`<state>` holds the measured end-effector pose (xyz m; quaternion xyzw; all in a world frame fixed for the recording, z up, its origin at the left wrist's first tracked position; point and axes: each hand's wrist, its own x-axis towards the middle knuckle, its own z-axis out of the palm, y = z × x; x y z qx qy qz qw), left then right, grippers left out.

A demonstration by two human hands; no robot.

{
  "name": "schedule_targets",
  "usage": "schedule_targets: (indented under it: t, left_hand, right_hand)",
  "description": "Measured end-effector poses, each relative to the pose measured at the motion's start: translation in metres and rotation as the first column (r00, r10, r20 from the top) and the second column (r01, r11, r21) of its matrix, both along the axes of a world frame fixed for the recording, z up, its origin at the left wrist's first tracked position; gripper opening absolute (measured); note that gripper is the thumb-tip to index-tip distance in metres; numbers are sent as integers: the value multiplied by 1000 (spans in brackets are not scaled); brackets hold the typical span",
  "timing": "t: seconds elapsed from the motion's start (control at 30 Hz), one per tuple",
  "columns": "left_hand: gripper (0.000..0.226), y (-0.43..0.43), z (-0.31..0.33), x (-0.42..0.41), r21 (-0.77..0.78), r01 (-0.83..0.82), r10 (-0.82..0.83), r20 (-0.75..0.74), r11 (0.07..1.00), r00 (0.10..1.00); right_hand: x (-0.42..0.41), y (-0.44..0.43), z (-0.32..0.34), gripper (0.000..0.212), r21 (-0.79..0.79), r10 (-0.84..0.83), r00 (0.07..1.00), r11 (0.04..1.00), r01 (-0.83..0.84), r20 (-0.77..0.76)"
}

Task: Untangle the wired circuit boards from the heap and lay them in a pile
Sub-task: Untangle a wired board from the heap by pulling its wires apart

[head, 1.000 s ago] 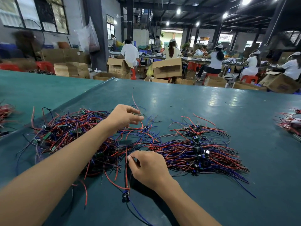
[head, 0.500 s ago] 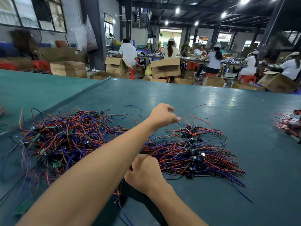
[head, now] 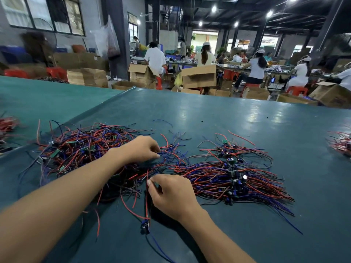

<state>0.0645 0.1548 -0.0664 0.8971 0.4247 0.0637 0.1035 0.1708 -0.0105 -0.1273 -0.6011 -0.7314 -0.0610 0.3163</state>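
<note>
Now: untangling step. Left hand [head: 139,150] at right edge of heap [head: 79,149], fingers [head: 156,149] pinching blue wires [head: 171,155]. Right hand [head: 171,194] nearer, thumb and forefinger pinching red wire [head: 146,198] that runs down to small circuit board [head: 145,227] lying on counter [head: 218,118]. Its other leads seemingly caught in heap. Sorted pile [head: 233,179] just right of both hands. Next, likely: left pins tangle, right draws leads free gently, no yanking, then lays board on pile, wires aligned.

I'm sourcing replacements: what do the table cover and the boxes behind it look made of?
Table cover: smooth teal sheet, likely vinyl or rubber, since it softly reflects the ceiling lights. Boxes: matte brown cardboard, with creased open flaps.
</note>
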Motion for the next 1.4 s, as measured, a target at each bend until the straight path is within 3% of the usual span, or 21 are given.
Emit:
schedule_targets:
  t: [0.07, 0.2, 0.27, 0.4, 0.5, 0.6, 0.73, 0.83, 0.93, 1.1, 1.27, 1.4]
  left_hand:
    - [36, 1, -7, 9, 24, 25, -24, -37, 999, 999]
    - [35, 8, -9, 31, 134, -63, 49, 107, 989, 993]
    - [40, 13, -8, 43, 136, -44, 31, 91, 990, 995]
    - [32, 17, -13, 67, 8, -26, 26, 1, 1000, 1000]
    - [26, 18, -15, 79, 13, -70, 70, -56, 997, 996]
    - [31, 24, -14, 78, -73, -120, 124, 49, 990, 991]
    - [17, 27, 3, 61, -302, -65, 141, 235, 951, 962]
    - [10, 24, 23, 46, -444, 6, 204, 423, 896, 883]
    - [19, 16, 50, 34, -579, 125, 289, 568, 806, 771]
    - [13, -4, 91, 20, -632, 345, 363, 720, 694, 591]
    - [21, -29, 104, 13, -620, 555, 464, 784, 555, 411]
    - [27, -42, 79, 15, -674, 629, 634, 690, 386, 350]
  right_hand:
    - [0, 0, 1, 40, 17, 11, 1000, 1000, -11, -5]
    - [-1, -2, 0, 39, 48, 31, 999, 998, -30, -8]
    - [0, -2, -1, 37, 70, 31, 999, 997, -30, -15]
    - [2, -1, -1, 38, 50, 37, 998, 998, -35, -45]
    - [1, -2, -1, 37, 31, 48, 996, 998, -46, -70]
    - [2, -1, -1, 38, 21, 41, 997, 999, -39, -65]
    - [2, -1, 0, 42, -8, 37, 999, 999, -37, -29]
    - [2, -1, 1, 45, -28, 36, 999, 999, -36, -8]
    - [2, -1, 1, 47, -45, 41, 999, 998, -41, -4]
    - [0, -1, -1, 43, -2, 59, 998, 998, -59, -32]
    - [1, -2, 0, 26, 142, 47, 987, 990, -25, -154]
    - [6, 1, 3, 15, 291, 112, 929, 957, -5, -353]
